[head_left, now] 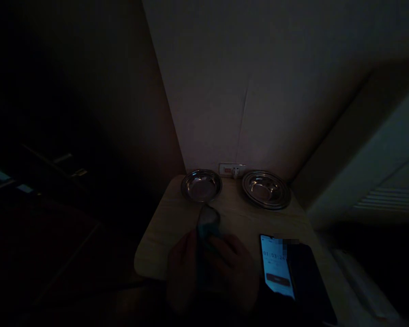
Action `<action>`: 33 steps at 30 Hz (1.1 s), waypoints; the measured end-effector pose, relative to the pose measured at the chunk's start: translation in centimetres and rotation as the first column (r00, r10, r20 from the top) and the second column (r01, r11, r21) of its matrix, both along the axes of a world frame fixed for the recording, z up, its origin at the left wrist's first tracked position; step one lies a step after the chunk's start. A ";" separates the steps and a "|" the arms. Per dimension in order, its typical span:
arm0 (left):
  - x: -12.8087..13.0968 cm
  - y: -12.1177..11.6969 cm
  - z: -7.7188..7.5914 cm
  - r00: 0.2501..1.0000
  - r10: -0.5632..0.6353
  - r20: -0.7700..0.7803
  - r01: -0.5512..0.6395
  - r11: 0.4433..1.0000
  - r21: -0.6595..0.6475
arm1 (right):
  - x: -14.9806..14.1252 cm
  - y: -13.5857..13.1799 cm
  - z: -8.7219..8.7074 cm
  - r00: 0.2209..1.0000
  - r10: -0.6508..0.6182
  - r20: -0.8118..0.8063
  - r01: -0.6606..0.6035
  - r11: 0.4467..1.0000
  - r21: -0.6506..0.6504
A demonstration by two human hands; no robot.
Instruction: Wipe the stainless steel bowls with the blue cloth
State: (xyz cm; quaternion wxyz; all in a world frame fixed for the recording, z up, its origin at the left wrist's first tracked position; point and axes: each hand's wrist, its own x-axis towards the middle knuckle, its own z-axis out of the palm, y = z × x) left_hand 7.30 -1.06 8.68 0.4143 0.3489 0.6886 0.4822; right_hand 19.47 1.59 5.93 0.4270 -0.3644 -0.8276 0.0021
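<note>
The scene is very dark. Near the front edge of the small table, my left hand point(182, 268) and my right hand point(234, 268) are closed around a teal cloth point(207, 231). A pale grey, dark-edged piece point(208, 214) sticks up from the cloth's far end; whether it belongs to the cloth or is wrapped in it I cannot tell. My right fingers bend over the cloth from the right side, while my left fingers press it from the left. Farther back, beyond the hands, stands a shiny metal dish point(202, 187).
Stacked metal dishes point(266, 190) stand at the table's back right. A lit phone point(276, 265) showing a timer lies by my right hand, beside a dark flat object point(308, 272). The wooden tabletop point(157, 247) meets the wall, where a socket point(232, 170) holds a plug.
</note>
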 end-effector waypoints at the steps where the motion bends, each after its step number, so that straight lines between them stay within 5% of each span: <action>1: 0.0 0.1 0.1 1.000 -0.016 -0.012 0.016 1.000 0.007 | -0.1 0.1 0.2 1.000 0.022 -0.002 -0.022 1.000 -0.012; 4: -0.1 0.4 0.1 1.000 -0.016 -0.015 0.016 1.000 0.017 | -0.1 0.8 0.6 1.000 0.002 -0.009 -0.003 0.996 -0.089; 9: -0.1 0.6 -0.1 0.999 -0.011 0.040 0.012 1.000 -0.010 | 0.3 1.4 0.5 0.997 0.039 0.063 -0.038 0.999 -0.018; 14: 0.0 0.6 -0.2 0.999 -0.016 -0.031 0.015 1.000 -0.009 | 0.8 1.7 0.8 1.000 -0.001 0.022 0.004 0.993 -0.116; 19: 0.0 0.6 -0.6 0.999 -0.035 -0.001 0.035 0.999 -0.003 | 0.7 1.5 1.0 0.997 0.060 0.046 -0.056 0.995 -0.079; 23: 0.2 0.7 -0.7 0.999 -0.029 -0.022 0.029 0.999 -0.014 | 0.6 1.9 1.2 1.000 -0.021 0.019 0.023 0.990 -0.138; 29: -0.2 1.1 -0.7 0.997 -0.009 -0.077 0.007 1.000 -0.015 | -0.4 0.2 1.0 0.999 -0.026 0.042 0.025 1.000 0.018; 33: -0.3 1.1 -1.0 1.000 0.015 0.024 -0.014 1.000 -0.027 | 0.4 1.8 0.3 0.999 -0.041 0.031 0.044 0.995 -0.085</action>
